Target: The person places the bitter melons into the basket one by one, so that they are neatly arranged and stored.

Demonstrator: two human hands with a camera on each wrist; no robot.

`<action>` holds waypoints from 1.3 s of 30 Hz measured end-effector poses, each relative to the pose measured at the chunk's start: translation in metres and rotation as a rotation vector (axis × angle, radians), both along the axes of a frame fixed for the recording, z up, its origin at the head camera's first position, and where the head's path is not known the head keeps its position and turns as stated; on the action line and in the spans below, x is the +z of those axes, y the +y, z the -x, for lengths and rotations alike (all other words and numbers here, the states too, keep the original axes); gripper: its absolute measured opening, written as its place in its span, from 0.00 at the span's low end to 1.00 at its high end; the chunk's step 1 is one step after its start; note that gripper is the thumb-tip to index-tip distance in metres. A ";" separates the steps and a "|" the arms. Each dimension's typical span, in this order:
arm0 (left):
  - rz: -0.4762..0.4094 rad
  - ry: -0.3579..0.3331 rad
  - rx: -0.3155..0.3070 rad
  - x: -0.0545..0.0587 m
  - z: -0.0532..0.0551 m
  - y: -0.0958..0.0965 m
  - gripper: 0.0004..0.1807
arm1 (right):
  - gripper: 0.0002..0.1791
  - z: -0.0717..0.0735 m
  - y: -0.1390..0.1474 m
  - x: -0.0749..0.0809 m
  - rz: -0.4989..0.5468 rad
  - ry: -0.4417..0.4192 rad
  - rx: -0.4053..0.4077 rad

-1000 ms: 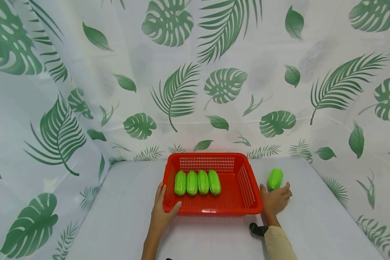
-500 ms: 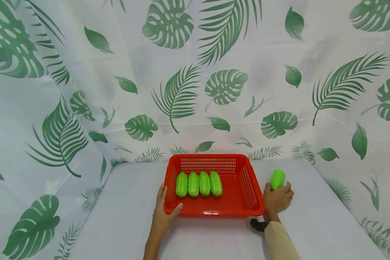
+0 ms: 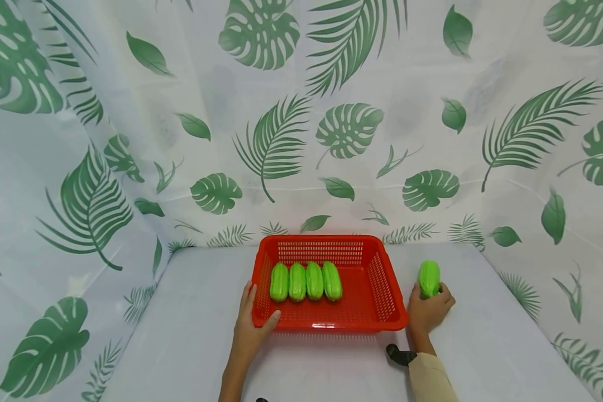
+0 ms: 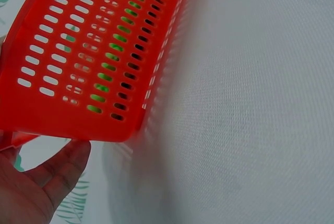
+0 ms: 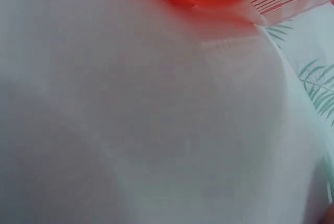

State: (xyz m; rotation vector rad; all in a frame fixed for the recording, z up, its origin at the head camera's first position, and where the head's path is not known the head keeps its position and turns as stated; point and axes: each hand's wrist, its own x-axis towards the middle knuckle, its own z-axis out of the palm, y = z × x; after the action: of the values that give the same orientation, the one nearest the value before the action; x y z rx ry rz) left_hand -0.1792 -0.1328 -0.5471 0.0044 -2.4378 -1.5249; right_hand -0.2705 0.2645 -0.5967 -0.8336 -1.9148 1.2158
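A red perforated plastic basket (image 3: 331,326) stands on the table, holding several bright green, ribbed oblong vegetables (image 3: 297,282) side by side in its left half. My left hand (image 3: 248,330) grips the basket's near left corner, thumb over the front rim and fingers along the side. In the left wrist view the thumb side of that hand (image 4: 52,182) meets the lower corner of the slotted wall (image 4: 78,67). To the right of the basket, my right hand (image 3: 429,314) holds the near end of another such green vegetable (image 3: 429,274); the palm hides that end.
White cloth covers the table (image 3: 191,312). A leaf-printed curtain (image 3: 281,139) rises behind and on both sides. A black strap piece (image 3: 400,355) sticks out from the right wrist, close to the basket's front right corner. The right wrist view shows mostly blurred white cloth (image 5: 156,104).
My right hand's fingers have closed around the near end of the lone green vegetable, which has turned more upright in view. The left hand and basket stay in place.
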 end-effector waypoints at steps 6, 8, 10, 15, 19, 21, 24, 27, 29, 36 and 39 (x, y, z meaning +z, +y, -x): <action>-0.002 0.000 -0.003 0.002 0.000 0.000 0.48 | 0.34 -0.008 0.000 -0.002 0.084 0.095 0.049; 0.003 0.001 -0.005 0.003 0.001 0.000 0.49 | 0.33 -0.010 0.001 -0.004 0.114 0.131 0.053; 0.006 0.004 -0.007 0.004 0.001 0.000 0.49 | 0.33 -0.013 0.003 -0.006 0.133 0.166 0.054; 0.020 0.015 -0.003 0.001 0.001 -0.001 0.48 | 0.33 -0.025 0.009 -0.003 0.133 0.197 0.051; 0.021 0.017 0.000 -0.002 -0.001 -0.001 0.49 | 0.31 -0.037 0.012 0.006 0.143 0.205 0.064; 0.017 0.013 0.001 -0.003 -0.002 -0.001 0.49 | 0.31 -0.042 0.014 0.012 0.158 0.220 0.087; 0.004 0.005 0.000 -0.003 -0.003 -0.001 0.49 | 0.31 -0.047 0.015 0.022 0.200 0.251 0.128; -0.007 0.004 -0.003 -0.002 -0.003 -0.001 0.49 | 0.31 -0.049 0.016 0.033 0.279 0.316 0.157; -0.011 0.005 -0.009 -0.002 -0.003 -0.001 0.48 | 0.31 -0.050 0.016 0.041 0.352 0.367 0.175; 0.005 0.006 -0.006 -0.003 0.000 -0.001 0.49 | 0.27 -0.059 0.021 0.068 0.563 0.523 0.180; 0.004 0.006 -0.007 -0.002 0.000 -0.001 0.49 | 0.25 -0.064 0.023 0.079 0.705 0.594 0.177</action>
State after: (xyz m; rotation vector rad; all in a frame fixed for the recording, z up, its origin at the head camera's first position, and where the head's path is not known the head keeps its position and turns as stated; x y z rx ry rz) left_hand -0.1795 -0.1339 -0.5496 -0.0095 -2.4388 -1.5209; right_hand -0.2067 0.2878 -0.5175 -0.5375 -1.0907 2.0284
